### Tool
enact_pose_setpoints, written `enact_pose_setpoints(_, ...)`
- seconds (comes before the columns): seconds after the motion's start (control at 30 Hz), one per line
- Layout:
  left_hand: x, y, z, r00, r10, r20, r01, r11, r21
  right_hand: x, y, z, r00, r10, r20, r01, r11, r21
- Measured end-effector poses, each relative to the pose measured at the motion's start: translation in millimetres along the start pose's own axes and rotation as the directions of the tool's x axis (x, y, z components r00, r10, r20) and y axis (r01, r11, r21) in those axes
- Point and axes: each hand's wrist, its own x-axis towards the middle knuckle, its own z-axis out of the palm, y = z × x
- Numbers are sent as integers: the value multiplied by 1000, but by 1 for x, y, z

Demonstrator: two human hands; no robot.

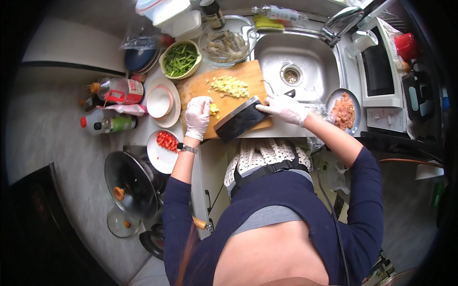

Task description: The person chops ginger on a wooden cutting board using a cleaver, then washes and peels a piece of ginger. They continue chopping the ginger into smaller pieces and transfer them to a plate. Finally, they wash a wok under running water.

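Observation:
Chopped pale yellow pieces (pixel 229 87) lie in a heap across the wooden cutting board (pixel 195 87). My right hand (pixel 284 108), in a white glove, is closed around the handle end of a cleaver (pixel 239 119); its dark broad blade slants over the board's near edge. On the left part of the board my gloved left hand (pixel 198 116) has its fingers curled, beside a few larger yellow pieces (pixel 214 109). Whether anything is inside those fingers cannot be seen.
Left of the board are a bowl of cut greens (pixel 180 60), stacked bowls (pixel 159 102) and a plate of chopped red peppers (pixel 166 141). Shrimp in a glass bowl (pixel 228 44) stand behind. The sink (pixel 297 53) and a plate of diced meat (pixel 343 111) are at the right.

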Motion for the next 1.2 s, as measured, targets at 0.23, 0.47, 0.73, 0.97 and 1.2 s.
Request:
enact_pose_setpoints(0.23,27,50,66,962,-273,2,258,906,-334,2,-10,-15,978,50,-201,-33,996,83)
enact_pose_setpoints(0.47,103,120,156,841,-499,209,522,646,-557,-22,149,-53,440,665,-604,-583,723,370)
enact_pose_setpoints(0.73,179,152,241,363,-418,833,565,-612,-554,-30,294,-74,363,908,-209,-899,400,178)
enact_pose_setpoints(0.97,164,119,303,625,-512,589,676,-23,-737,-33,269,-79,403,908,-117,-912,409,32)
enact_pose_setpoints(1.2,156,167,286,671,-708,221,722,556,-413,-43,299,-76,165,960,-227,-963,207,173)
